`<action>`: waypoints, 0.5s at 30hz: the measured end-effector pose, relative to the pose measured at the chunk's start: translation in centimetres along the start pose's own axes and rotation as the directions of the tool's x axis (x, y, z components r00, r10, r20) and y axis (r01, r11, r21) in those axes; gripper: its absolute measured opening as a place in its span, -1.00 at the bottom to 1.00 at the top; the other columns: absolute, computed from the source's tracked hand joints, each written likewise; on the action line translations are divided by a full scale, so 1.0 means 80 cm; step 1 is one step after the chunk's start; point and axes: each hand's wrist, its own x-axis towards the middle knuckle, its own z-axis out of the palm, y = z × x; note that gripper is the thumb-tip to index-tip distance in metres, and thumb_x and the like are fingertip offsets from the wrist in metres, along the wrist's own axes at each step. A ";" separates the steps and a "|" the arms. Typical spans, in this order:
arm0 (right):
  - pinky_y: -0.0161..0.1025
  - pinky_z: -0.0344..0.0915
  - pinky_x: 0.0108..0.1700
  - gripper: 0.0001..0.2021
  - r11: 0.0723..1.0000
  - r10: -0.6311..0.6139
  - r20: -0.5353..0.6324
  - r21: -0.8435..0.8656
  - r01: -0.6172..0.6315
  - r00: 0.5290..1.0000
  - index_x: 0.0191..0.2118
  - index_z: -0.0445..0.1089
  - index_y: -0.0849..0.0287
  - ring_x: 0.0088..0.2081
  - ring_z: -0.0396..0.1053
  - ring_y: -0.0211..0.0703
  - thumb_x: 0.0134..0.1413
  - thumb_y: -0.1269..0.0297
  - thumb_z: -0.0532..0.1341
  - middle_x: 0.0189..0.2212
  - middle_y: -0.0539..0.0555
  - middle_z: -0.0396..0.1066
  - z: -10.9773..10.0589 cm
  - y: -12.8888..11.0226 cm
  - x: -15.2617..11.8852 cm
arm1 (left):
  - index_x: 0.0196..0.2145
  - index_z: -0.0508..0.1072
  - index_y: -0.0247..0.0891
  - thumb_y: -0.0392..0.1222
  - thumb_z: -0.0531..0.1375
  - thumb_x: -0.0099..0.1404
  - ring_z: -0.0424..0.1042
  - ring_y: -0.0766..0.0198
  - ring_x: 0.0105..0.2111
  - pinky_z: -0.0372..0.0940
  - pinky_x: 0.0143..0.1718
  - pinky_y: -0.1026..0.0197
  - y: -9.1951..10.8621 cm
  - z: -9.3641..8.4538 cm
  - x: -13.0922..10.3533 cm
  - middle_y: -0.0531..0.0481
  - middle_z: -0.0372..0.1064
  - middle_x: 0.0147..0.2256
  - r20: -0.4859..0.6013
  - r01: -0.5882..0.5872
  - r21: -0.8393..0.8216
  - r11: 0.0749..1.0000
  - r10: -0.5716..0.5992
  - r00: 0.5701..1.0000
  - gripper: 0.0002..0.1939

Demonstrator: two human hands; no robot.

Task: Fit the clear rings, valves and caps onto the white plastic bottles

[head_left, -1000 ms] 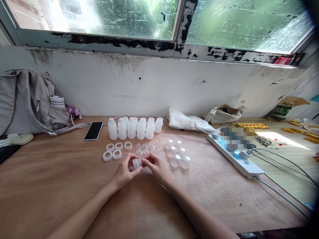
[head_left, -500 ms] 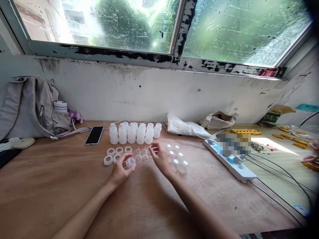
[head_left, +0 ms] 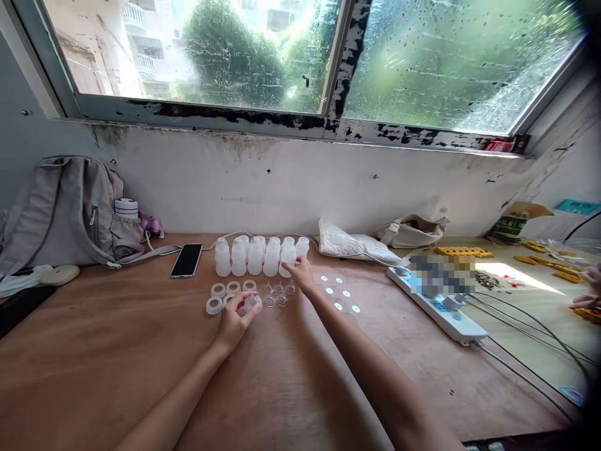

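My left hand (head_left: 236, 319) is closed round a small translucent ring-shaped piece (head_left: 252, 304), just above the table. My right hand (head_left: 299, 274) reaches to the right part of a group of frosted white bottles (head_left: 255, 257), its fingers at the front of one bottle (head_left: 288, 253). White rings (head_left: 214, 305) lie left of my left hand, some partly hidden by it. Several clear nipple-shaped pieces (head_left: 282, 300) lie between my hands. Clear round discs with white centres (head_left: 339, 307) lie to the right of my right forearm.
A phone (head_left: 186, 260) and a grey backpack (head_left: 70, 213) are at the left. White packaging (head_left: 347, 243), a beige bag (head_left: 413, 230) and a power strip (head_left: 436, 307) with cables are at the right. Another person's hand (head_left: 592, 285) shows at the right edge.
My right hand has moved forward from above the clear pieces to the bottles. My left hand still holds the translucent piece. The view has shifted slightly.
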 end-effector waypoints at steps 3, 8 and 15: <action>-0.09 0.21 -0.20 -0.53 1.000 -0.013 -0.055 -0.015 0.013 0.998 -0.17 0.15 0.25 -0.22 0.30 0.02 -0.22 0.11 0.21 -0.27 0.20 0.32 -0.018 -0.015 -0.025 | -0.25 0.41 -0.26 -0.15 0.20 0.05 0.35 0.17 -0.21 0.19 -0.15 0.17 0.001 0.001 0.000 -0.08 0.38 -0.22 -0.010 0.054 -0.116 0.992 -0.056 0.998 -0.72; -0.16 0.23 -0.20 -0.64 0.937 -0.337 0.207 -0.019 0.348 0.919 -0.14 0.20 0.17 -0.22 0.31 -0.05 -0.09 0.15 0.17 -0.24 0.13 0.33 -0.048 -0.028 -0.098 | -0.28 0.36 -0.25 -0.13 0.22 0.05 0.35 0.23 -0.21 0.18 -0.15 0.21 0.000 0.004 0.001 -0.03 0.39 -0.28 -0.017 0.194 -0.446 0.874 -0.225 0.974 -0.74; -0.14 0.27 -0.19 -0.60 0.849 -0.507 0.305 0.017 0.528 0.806 -0.09 0.16 0.13 -0.20 0.32 -0.04 -0.11 0.24 0.21 -0.22 0.15 0.32 -0.044 -0.009 -0.146 | -0.31 0.31 -0.27 -0.13 0.22 0.05 0.37 0.29 -0.27 0.20 -0.19 0.24 0.001 0.009 0.001 -0.02 0.38 -0.29 0.030 0.248 -0.717 0.652 -0.326 0.945 -0.75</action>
